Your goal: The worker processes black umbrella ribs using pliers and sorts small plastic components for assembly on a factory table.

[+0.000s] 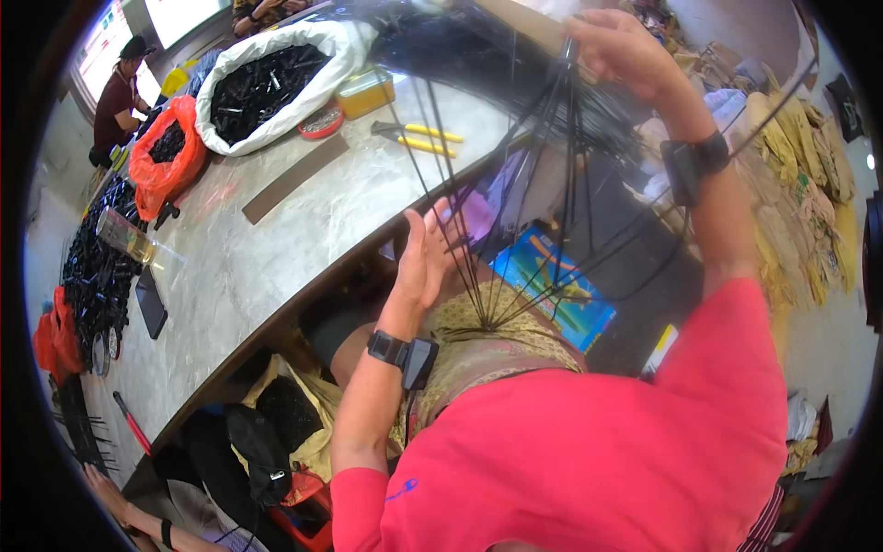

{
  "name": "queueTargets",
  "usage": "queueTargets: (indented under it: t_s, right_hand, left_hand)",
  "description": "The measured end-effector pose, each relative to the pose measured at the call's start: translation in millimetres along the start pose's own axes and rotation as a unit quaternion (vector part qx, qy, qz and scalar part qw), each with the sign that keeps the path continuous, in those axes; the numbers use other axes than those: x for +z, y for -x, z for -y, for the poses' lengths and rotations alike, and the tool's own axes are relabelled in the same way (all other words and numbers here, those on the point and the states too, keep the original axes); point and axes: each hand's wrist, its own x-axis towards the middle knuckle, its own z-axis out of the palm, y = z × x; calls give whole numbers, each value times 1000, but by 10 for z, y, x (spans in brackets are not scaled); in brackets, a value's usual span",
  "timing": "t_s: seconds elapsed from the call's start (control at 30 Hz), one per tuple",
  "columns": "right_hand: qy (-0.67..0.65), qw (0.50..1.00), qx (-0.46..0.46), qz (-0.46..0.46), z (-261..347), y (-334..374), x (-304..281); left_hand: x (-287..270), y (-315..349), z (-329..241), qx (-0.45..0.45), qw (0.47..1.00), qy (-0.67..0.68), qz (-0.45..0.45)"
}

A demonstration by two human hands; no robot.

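The two hands are apart: the right hand (612, 55) is at one to two o'clock from the left hand (425, 253), and higher in view. The right hand has its thumb and fingers clamped on the upper end of a frame of thin black ribs (568, 115), which hangs from there toward six and seven o'clock. The left hand is spread, palm bared and fingers raised, just beside the ribs; whether its fingertips touch any of them I cannot tell. From the left hand, the ribs pass at two and three o'clock, and the point where several of them meet lies at five o'clock, over the patterned cloth (478, 348) on the lap. A blue printed sheet (555, 290) shows behind the ribs, between three and four o'clock from the left hand. The bench (313, 239) stretches away toward ten o'clock, carrying yellow-handled pliers (429, 146) at twelve o'clock from the left hand and a flat brown strip (295, 178) at ten. Farther off, between ten and eleven o'clock, stands a white sack (246, 144) of black pieces, with an orange-red bag (166, 184) beside it. At eight o'clock in the view, another person's hand (106, 494) reaches in near the bench edge.
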Motion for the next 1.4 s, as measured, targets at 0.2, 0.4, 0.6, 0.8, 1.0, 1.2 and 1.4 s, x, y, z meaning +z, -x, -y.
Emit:
queueTargets:
  t_s: [0.2,0.4,0.6,0.8,1.0,1.2,1.4]
  right_hand:
    - [7,995,-15,-95,-143,388,-432]
    - [10,970,32,-240,-222,1073,-645]
    - [10,935,93,-343,-739,1747,-987]
    - [332,732,69,-591,-1906,2908,-1581]
    - [284,918,93,-262,-1561,2633,-33]
    - [368,918,127,81,-2517,2624,887]
    - [332,895,297,21,-3374,3021,768]
  left_hand:
    - [-45,95,490,-37,984,14,175]
    - [373,116,388,-201,934,-59,289]
    - [665,211,647,-131,961,-142,198]
    - [645,-146,393,9,775,-617,139]
    - [577,-388,244,-45,677,-706,204]
    - [749,-783,203,-203,640,-699,247]
    - [710,-913,153,50,686,-688,231]
